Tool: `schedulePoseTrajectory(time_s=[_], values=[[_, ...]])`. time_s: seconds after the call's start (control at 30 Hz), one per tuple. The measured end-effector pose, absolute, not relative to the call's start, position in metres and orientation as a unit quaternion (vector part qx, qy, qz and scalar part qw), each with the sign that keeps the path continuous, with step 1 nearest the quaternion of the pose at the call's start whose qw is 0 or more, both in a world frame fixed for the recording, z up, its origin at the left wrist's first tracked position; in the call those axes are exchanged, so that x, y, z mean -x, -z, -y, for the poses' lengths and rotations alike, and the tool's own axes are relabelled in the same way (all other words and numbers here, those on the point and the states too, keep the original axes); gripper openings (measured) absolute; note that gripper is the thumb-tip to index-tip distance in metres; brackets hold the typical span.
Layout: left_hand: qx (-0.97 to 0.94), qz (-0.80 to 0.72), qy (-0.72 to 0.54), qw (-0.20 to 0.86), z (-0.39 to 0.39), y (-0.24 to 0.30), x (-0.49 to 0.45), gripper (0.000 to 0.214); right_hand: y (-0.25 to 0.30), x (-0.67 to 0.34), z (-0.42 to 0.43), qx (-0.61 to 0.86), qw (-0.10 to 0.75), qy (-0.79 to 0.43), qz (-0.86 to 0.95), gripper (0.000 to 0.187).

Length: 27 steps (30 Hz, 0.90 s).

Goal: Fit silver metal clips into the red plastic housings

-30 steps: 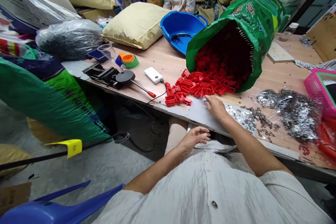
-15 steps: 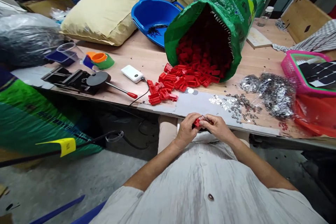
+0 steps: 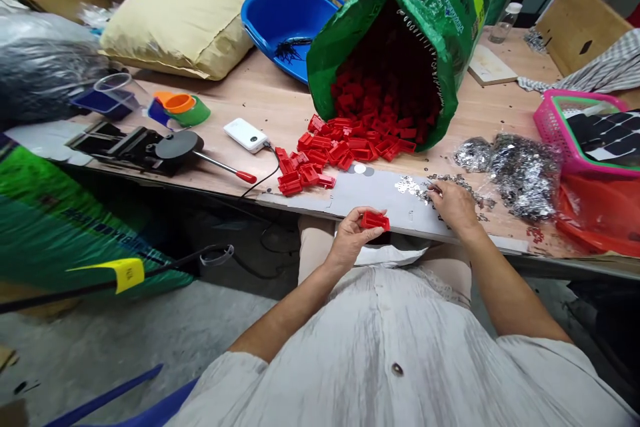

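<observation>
My left hand [image 3: 350, 239] grips a red plastic part [image 3: 375, 221], a small open box shape, just in front of the table edge. Over the scattered small metal pieces [image 3: 413, 187] is my right hand [image 3: 454, 205], its fingers pinched together. Something thin and dark shows at those fingertips, too small to name. Beyond my left hand lies a heap of red plastic parts [image 3: 345, 150], spilling from the mouth of a green sack [image 3: 450, 20] that lies on its side.
Clear bags of metal pieces [image 3: 525, 173] and a pink basket [image 3: 547, 123] stand at right. At left are a black device with a red-tipped lever [image 3: 180, 150], a white power bank [image 3: 246, 135] and a stuffed beige sack [image 3: 180, 20]. A blue basin [image 3: 255, 17] sits behind.
My right hand has left the red part and moved right and forward to the metal pieces. My left hand keeps the red part, now turned and more visible. The view has shifted slightly.
</observation>
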<state>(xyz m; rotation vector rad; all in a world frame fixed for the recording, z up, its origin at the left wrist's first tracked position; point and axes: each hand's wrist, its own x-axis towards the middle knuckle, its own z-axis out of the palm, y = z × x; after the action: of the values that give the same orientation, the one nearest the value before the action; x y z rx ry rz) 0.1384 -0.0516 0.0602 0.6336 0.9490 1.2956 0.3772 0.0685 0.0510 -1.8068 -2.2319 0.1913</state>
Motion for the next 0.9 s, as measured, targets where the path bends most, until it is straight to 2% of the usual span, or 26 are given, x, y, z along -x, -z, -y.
schedulePoseTrajectory(time_s=[0.2,0.4,0.57,0.7,0.9], values=[[-0.336,-0.434,-0.598,0.584,0.055,-0.067,-0.141,0.035,-0.052,-0.374,-0.075,0.63,0.103,-0.053,0.768,0.019],[-0.412,-0.482,-0.585,0.506,0.06,-0.066,-0.143,0.033,-0.06,-0.373,-0.061,0.602,0.202,-0.081,0.768,0.019],[-0.436,-0.514,-0.571,0.469,0.058,-0.069,-0.145,0.033,-0.076,-0.359,-0.037,0.528,0.318,-0.254,0.745,0.017],[-0.494,-0.516,-0.568,0.408,0.054,-0.066,-0.148,0.034,-0.089,-0.345,-0.015,0.487,0.338,-0.303,0.746,0.017],[-0.618,-0.485,-0.57,0.241,0.051,-0.059,-0.149,0.032,-0.092,-0.33,0.004,0.408,0.332,-0.263,0.809,0.01]])
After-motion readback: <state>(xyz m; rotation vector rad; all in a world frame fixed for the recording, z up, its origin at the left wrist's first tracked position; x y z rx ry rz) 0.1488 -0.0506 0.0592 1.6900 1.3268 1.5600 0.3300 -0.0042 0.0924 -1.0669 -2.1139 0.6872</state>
